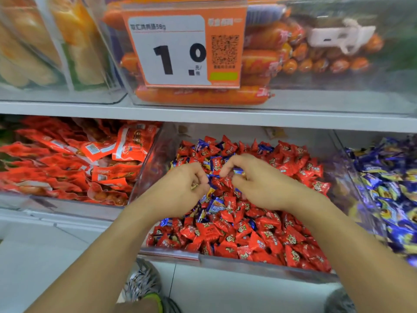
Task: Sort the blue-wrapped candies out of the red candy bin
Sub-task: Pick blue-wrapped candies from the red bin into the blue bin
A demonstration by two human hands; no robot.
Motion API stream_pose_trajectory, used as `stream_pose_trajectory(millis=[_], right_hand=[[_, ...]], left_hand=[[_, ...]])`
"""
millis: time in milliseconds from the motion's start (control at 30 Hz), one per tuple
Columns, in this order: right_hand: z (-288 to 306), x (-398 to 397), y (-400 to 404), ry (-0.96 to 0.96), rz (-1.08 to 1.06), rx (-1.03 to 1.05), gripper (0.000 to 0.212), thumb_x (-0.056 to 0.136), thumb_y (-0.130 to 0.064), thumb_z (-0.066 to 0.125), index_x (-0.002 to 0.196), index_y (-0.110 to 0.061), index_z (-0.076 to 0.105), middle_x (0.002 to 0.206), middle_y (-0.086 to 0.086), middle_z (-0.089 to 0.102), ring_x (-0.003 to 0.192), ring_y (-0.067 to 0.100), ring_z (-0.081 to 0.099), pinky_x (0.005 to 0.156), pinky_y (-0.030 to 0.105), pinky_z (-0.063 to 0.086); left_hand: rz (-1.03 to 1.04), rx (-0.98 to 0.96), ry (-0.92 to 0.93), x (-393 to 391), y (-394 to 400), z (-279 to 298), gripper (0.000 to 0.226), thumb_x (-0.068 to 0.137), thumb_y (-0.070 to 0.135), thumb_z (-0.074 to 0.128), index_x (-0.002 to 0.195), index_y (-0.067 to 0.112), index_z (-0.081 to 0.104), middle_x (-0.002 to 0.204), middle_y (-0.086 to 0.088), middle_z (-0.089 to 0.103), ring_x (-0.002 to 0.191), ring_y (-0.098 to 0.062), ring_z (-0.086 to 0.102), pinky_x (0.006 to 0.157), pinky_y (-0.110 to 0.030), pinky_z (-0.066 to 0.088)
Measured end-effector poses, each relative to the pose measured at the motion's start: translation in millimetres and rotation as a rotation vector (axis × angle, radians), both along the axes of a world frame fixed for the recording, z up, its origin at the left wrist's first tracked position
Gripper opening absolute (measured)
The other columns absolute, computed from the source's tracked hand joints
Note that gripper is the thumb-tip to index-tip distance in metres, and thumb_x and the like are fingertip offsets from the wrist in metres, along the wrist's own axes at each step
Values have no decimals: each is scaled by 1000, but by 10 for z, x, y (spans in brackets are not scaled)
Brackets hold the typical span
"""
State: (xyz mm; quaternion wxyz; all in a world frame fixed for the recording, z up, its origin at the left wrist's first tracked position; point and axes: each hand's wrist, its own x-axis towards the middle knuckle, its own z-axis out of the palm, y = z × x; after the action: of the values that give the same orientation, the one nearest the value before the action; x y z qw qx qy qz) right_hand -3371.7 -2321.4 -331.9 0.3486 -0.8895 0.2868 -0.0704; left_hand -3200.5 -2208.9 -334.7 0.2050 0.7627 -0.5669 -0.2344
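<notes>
Over the clear red candy bin on the lower shelf, the left hand curls around small wrappers. The right hand pinches a blue-wrapped candy. More blue-wrapped candies lie scattered among red ones.

The red candy bin is open at the top, but the shelf edge above it overhangs the back rows, leaving the front and middle of the pile freest to reach from above. Its clear side walls stand between it and the red snack-packet bin on the left and the blue candy bin on the right, so any crossing must go over them. Both hands already fill the bin's centre, close together.
</notes>
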Motion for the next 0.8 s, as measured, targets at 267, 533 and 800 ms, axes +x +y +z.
stream_pose_trajectory(millis=[267, 533, 800], right_hand=[[-193, 259, 167, 252, 116, -228, 27, 91, -42, 64, 106, -20, 66, 93, -5, 51, 93, 15, 53, 76, 33, 46], [-173, 234, 84, 194, 55, -186, 10, 89, -29, 66, 88, -20, 63, 89, -4, 54, 89, 20, 58, 68, 31, 45], [101, -45, -102, 16, -125, 1, 2, 88, -26, 60, 89, -25, 60, 72, 1, 67, 54, 14, 56, 55, 35, 49]], left_hand=[[8, 50, -85, 13, 23, -29, 9, 97, 24, 48, 97, 21, 57, 62, 5, 57, 39, -3, 43, 41, -18, 28], [-84, 85, -190, 5, -2, -113, 5, 93, 29, 61, 94, 30, 56, 95, 4, 70, 47, 4, 53, 45, -14, 35], [-141, 54, -288, -172, -134, -158, 15, 91, 29, 61, 101, 26, 72, 76, 11, 67, 64, -9, 60, 59, -24, 50]])
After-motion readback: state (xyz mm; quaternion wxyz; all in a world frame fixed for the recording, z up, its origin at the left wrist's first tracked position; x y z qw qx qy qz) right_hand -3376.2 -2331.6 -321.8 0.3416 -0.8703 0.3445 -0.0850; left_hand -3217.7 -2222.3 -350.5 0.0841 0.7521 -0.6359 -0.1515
